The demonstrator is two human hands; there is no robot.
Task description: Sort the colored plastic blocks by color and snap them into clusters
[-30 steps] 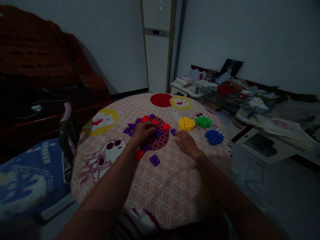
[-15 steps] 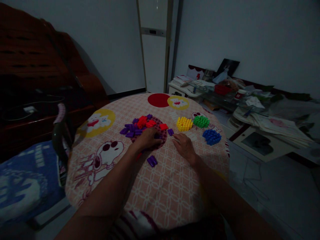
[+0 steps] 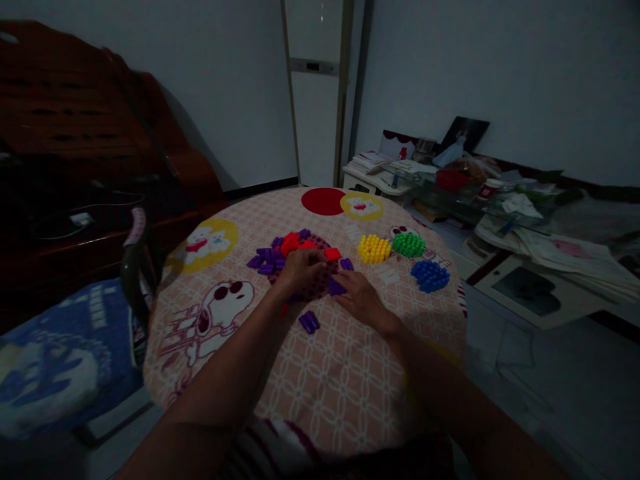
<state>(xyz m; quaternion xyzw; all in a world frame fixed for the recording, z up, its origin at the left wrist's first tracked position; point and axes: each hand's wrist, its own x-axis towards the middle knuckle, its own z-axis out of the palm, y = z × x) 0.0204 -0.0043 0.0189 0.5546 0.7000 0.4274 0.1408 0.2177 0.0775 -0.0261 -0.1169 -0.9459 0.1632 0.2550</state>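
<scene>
My left hand (image 3: 304,268) is over the dark red patterned circle on the tablecloth. Its thumb and fingers are drawn together, and anything between them is too dark to make out. Close to its right, my right hand (image 3: 363,297) pinches a purple toy block (image 3: 337,287) at its fingertips. Just beyond those fingers lies another purple piece (image 3: 346,265). Red blocks (image 3: 332,253) and a heap of purple blocks (image 3: 267,259) sit past and to the left of my left hand. Nearer to me rests a separate purple pair (image 3: 309,322).
Yellow (image 3: 374,249), green (image 3: 409,245) and blue (image 3: 430,276) knobbly block clusters stand on the table's right side. A chair with a blue cover (image 3: 65,360) is at left. A cluttered glass-topped cabinet (image 3: 465,200) runs along the right wall.
My left hand has lifted slightly away from the cloth, its fingers now pinched. My right hand has shifted left, and a purple block now shows at its fingertips. The view has turned slightly left.
</scene>
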